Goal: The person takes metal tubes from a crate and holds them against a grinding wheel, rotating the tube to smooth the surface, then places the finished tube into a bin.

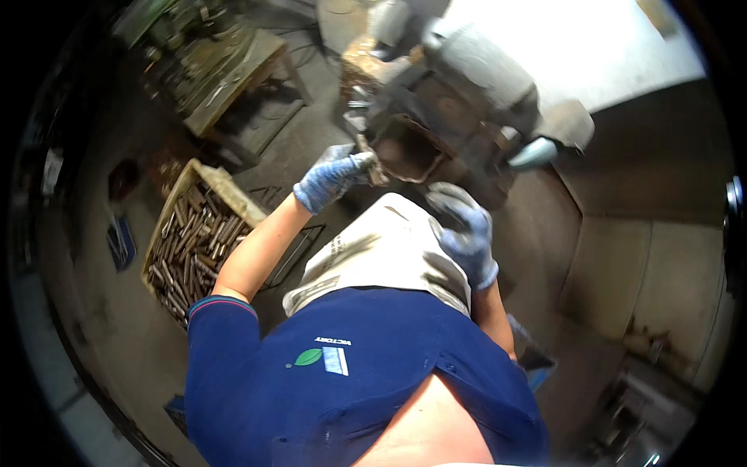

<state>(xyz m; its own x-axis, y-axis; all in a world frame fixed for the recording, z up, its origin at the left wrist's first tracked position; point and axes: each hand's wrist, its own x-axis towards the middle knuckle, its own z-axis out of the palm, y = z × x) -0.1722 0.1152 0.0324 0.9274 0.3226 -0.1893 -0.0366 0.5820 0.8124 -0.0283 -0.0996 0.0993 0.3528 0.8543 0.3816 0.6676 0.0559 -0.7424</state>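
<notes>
Centre of the frame, slightly above the middle: left hand [333, 177] in a blue knitted work glove, fingers closed round a small grey metal piece [369, 165], holding it at the rim of a dark rusty machine opening [406, 148]. Right hand [464, 232], same kind of glove, sits lower and to the right, fingers curled; cannot tell whether it grips anything. It rests near the edge of a pale printed sack apron [389, 253] over the lap.

Risks, as I judge them: the metal piece is held only at the fingertips, so it could slip and drop into the opening or to the floor; the glove is very close to the machine's edge and could snag.

Left of centre: a tan plastic crate [194, 233] full of short brown metal rods stands on the grey concrete floor [117, 327]. Upper left: a cluttered wooden surface [233, 78] with tools, too blurred to name. Right side: pale walls, bright light at the upper right. Room looks like a dim workshop.
</notes>
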